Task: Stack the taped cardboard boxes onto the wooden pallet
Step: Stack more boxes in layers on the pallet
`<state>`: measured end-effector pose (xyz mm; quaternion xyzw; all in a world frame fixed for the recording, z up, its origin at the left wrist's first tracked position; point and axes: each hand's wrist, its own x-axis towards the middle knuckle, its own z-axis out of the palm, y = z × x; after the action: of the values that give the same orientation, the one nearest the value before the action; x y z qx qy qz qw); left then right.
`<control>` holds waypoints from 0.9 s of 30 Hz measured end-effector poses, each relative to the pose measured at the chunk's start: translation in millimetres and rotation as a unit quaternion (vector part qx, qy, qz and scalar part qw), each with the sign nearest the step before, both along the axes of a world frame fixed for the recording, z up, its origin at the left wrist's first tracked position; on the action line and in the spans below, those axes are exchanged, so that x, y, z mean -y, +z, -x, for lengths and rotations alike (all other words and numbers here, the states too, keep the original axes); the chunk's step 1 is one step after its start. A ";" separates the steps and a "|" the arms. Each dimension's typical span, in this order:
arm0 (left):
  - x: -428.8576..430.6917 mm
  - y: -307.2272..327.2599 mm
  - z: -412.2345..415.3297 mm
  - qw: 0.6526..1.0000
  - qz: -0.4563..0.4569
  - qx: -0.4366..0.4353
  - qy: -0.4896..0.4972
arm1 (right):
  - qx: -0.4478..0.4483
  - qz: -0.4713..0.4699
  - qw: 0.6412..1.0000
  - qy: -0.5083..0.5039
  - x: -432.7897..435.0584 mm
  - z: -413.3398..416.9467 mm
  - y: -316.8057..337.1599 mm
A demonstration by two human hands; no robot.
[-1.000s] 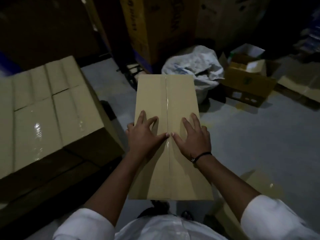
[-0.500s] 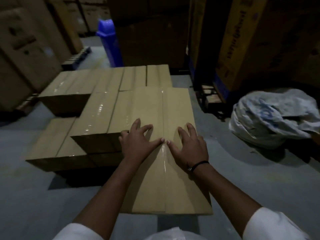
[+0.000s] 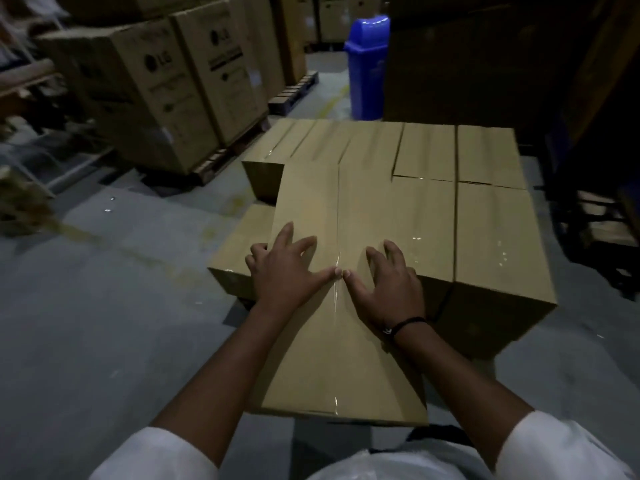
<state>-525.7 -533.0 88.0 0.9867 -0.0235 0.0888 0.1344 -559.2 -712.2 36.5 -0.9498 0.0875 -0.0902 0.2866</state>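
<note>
Cardboard box point(image 3: 343, 358), one, taped, beneath two flat hands: left hand point(image 3: 284, 271), right hand point(image 3: 388, 285), fingers spread. One blue bin point(image 3: 367, 71) behind.

Dim warehouse, grey concrete floor point(image 3: 104, 323)

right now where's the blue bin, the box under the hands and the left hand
blue bin point(image 3: 367, 64), head view, middle of its front face
box under the hands point(image 3: 367, 368), head view, bare top beside the tape seam
left hand point(image 3: 284, 271), head view, back of the hand
</note>
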 end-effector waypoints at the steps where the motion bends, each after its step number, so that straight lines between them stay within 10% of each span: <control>1: -13.6 -0.2 -10.9 1.000 -0.005 0.002 0.008 | 0.000 -0.005 1.000 0.008 -13.1 -11.8 -0.9; 27: -179.5 -40.1 -375.8 0.994 -0.034 -0.064 0.084 | -0.016 -0.047 0.996 0.078 -175.0 -390.3 -59.5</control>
<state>-149.9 -353.5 47.9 0.9928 0.0651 0.0357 0.0938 -168.9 -537.3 -23.0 -0.9406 0.0219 -0.0481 0.3353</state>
